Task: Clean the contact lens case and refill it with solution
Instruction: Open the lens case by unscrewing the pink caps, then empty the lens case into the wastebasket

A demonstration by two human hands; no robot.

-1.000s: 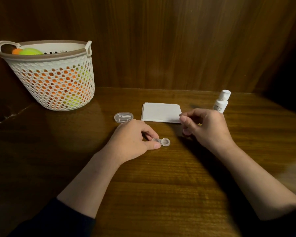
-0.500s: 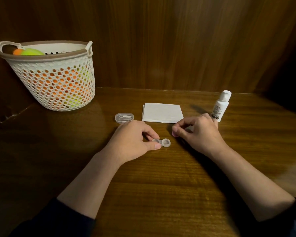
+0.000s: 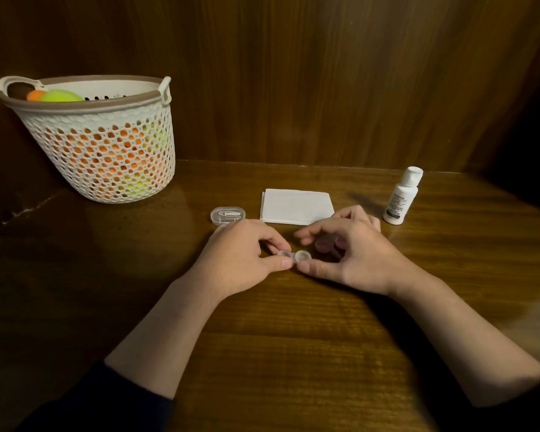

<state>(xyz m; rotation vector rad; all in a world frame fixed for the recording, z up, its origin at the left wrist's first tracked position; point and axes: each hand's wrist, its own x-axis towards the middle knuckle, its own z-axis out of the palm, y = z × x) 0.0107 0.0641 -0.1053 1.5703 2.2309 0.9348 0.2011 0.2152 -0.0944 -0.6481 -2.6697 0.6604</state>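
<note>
Right hand (image 3: 353,254) now beside clear plastic lens case (image 3: 294,256) on table (image 3: 293,353), fingers holding dark purple caps (image 3: 328,244); left hand (image 3: 240,257) pinches case; cleaning, refilling from white bottle (image 3: 402,196) remain.

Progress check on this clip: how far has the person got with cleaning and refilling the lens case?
Done: the lens case looks open, two dark caps under the right hand. In hand: the left hand pinches the case on the table; the right thumb is at its other end. Left: wiping, since the tissue lies folded, and refilling, since the solution bottle stands capped.
</note>
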